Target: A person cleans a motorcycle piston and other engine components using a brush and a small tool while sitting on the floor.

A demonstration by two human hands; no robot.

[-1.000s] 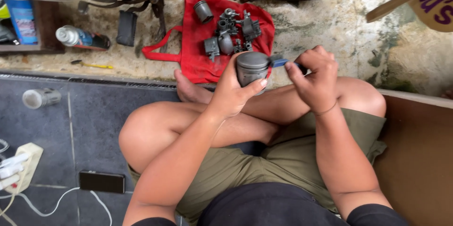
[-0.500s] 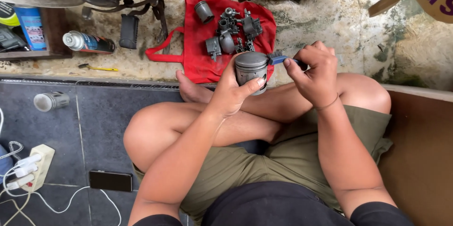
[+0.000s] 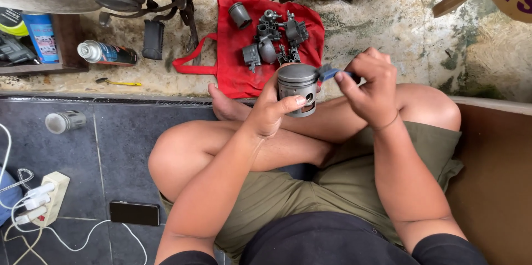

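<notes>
Little has shifted since the earlier frame: both hands hold the same pose over the crossed legs, and the view has slid slightly so the phone (image 3: 134,213) on the dark tile sits a bit further right.

Left hand (image 3: 270,111) wraps the grey metal piston (image 3: 297,89), fingers curled round its skirt, thumb pressed beside the pin hole. Piston upright, crown up, held in the air above the knees, just in front of the red cloth bag (image 3: 233,71).

Right hand (image 3: 372,89) pinches a small blue-handled tool (image 3: 328,72), fingers closed tight on it, tip touching the piston's crown edge. Cannot tell what kind of tip it has.

Piston looks: dull grey casting, flat darkened crown, ring grooves near the top, round pin hole through the side, open skirt below.

Handling, by judgement: rigid, fairly weighty for its size, likely oily and so slippery. Grip round the skirt looks sound. Ring lands and the skirt face probably mark easily; best kept off hard floor.

Around: dark engine parts (image 3: 274,40) lie on the bag. Spray can (image 3: 105,53) on its side by the concrete, yellow-handled tool (image 3: 119,82) near it. Power strip (image 3: 43,198) with white cables at lower left.
</notes>
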